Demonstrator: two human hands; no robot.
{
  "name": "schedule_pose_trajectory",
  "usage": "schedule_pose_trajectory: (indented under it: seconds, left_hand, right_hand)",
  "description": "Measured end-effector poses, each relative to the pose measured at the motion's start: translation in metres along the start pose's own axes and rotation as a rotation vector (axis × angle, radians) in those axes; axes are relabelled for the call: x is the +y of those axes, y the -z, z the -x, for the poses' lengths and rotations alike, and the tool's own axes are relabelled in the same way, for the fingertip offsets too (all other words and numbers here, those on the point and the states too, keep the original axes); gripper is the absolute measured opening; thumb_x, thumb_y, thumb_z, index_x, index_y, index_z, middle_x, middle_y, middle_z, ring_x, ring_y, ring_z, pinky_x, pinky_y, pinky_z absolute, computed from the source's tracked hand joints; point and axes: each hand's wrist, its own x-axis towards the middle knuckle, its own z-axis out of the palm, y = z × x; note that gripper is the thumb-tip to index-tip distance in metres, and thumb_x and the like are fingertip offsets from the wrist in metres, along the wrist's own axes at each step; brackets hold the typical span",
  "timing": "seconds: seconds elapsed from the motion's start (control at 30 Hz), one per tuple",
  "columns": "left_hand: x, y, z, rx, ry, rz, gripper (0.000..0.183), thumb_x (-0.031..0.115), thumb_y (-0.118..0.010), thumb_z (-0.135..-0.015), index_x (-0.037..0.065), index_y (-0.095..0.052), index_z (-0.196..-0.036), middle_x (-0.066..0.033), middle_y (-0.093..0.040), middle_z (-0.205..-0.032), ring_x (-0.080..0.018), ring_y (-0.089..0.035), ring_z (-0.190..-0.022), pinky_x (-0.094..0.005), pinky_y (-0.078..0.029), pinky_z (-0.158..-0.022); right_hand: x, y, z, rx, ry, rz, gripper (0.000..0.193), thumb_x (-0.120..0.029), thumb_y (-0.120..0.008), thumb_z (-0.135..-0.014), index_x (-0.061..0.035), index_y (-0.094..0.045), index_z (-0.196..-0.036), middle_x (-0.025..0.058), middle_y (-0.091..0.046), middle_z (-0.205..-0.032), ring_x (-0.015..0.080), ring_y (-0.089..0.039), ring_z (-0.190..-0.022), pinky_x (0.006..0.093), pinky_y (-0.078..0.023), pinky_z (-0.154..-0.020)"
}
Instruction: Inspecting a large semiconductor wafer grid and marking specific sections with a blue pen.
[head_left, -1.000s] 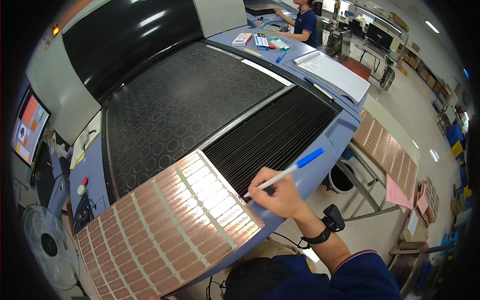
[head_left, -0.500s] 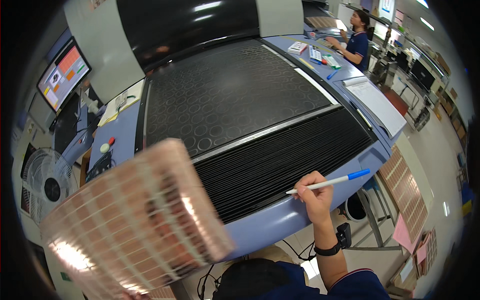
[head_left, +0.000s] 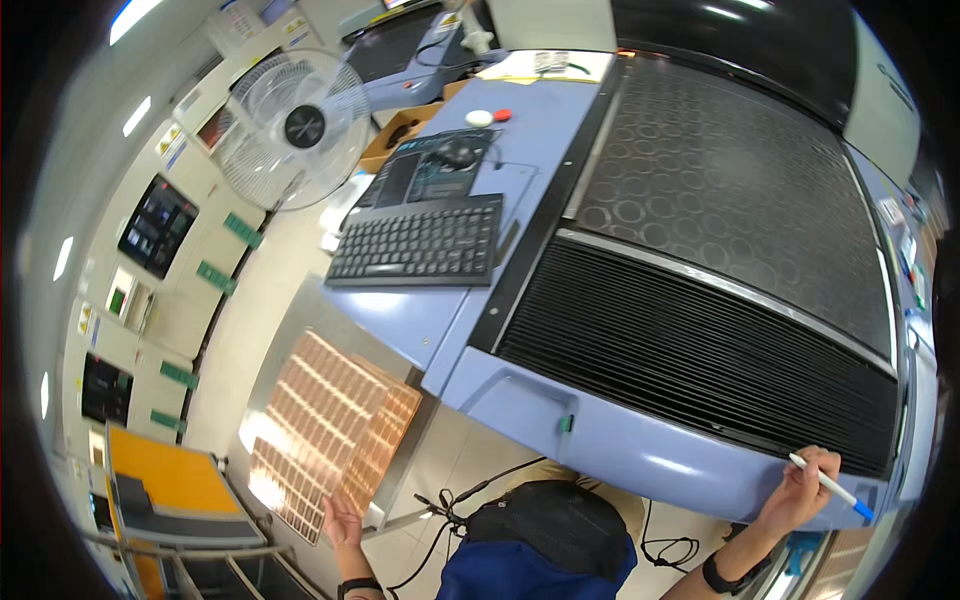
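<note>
My left hand is at the near edge of a thin copper-coloured panel with a grid pattern, its fingers closed on that edge. The panel lies skewed over other copper panels on a metal surface left of the machine. My right hand is closed around a white pen with a blue end, above the machine's rounded blue front edge. The pen slants, its white tip up and left, the blue end down and right.
The machine has a black ribbed strip and a dark bed with circle marks. A black keyboard and red and white buttons sit on its left side. A fan stands beyond. Black cables hang near my body.
The view has swung left. The copper panel, raised in front of the machine before, now lies on the other panels at the left. My right hand still holds the pen.
</note>
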Motion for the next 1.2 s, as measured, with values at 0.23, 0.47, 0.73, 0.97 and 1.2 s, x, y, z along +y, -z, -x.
schedule_pose_trajectory:
  seconds: [0.23, 0.47, 0.73, 0.97, 1.2]
  left_hand:
    - [-0.046, 0.024, 0.002, 0.335, 0.242, 0.120, 0.050, 0.022, -0.061, -0.100, 0.005, -0.042, -0.143, -0.0133, -0.056, -0.142, -0.0250, -0.055, -0.132, -0.0370, -0.050, -0.108]
    - [-0.056, 0.027, 0.001, 0.340, 0.240, -0.038, 0.038, 0.023, -0.065, -0.098, 0.010, -0.053, -0.131, -0.0068, -0.062, -0.133, -0.0204, -0.060, -0.126, -0.0364, -0.049, -0.107]
    - [-0.054, 0.020, -0.002, 0.364, 0.262, -0.092, 0.030, 0.026, -0.067, -0.097, 0.011, -0.058, -0.122, -0.0034, -0.069, -0.122, -0.0185, -0.063, -0.121, -0.0353, -0.049, -0.105]
    - [-0.052, 0.021, -0.003, 0.365, 0.245, -0.158, 0.027, 0.033, -0.066, -0.097, 0.013, -0.062, -0.115, -0.0046, -0.070, -0.120, -0.0199, -0.065, -0.117, -0.0348, -0.051, -0.100]
    - [-0.055, 0.008, 0.001, 0.537, 0.533, -0.505, 0.048, 0.052, -0.060, -0.097, 0.012, -0.060, -0.124, -0.0040, -0.068, -0.125, -0.0215, -0.063, -0.119, -0.0346, -0.049, -0.098]
  right_hand:
    - [0.002, -0.005, 0.002, 0.012, -0.070, 0.030, 0.023, -0.023, -0.063, -0.092, -0.0064, -0.049, -0.084, 0.0055, -0.046, -0.074, 0.0097, -0.042, -0.064, 0.0204, -0.032, -0.057]
    - [-0.001, -0.001, 0.002, 0.045, -0.038, 0.081, 0.021, -0.022, -0.059, -0.095, -0.0058, -0.049, -0.085, 0.0079, -0.048, -0.076, 0.0095, -0.041, -0.063, 0.0201, -0.032, -0.056]
    - [0.003, 0.006, -0.001, -0.021, -0.040, 0.074, 0.021, -0.020, -0.057, -0.096, -0.0048, -0.049, -0.085, 0.0083, -0.048, -0.080, 0.0101, -0.041, -0.066, 0.0203, -0.033, -0.058]
    - [-0.001, -0.002, 0.000, 0.032, -0.038, 0.083, 0.019, -0.019, -0.056, -0.096, -0.0052, -0.049, -0.085, 0.0087, -0.047, -0.077, 0.0099, -0.042, -0.063, 0.0190, -0.033, -0.056]
    - [-0.002, 0.006, 0.000, -0.007, -0.030, 0.060, 0.019, -0.018, -0.057, -0.096, -0.0051, -0.049, -0.084, 0.0079, -0.047, -0.077, 0.0102, -0.042, -0.065, 0.0203, -0.033, -0.057]
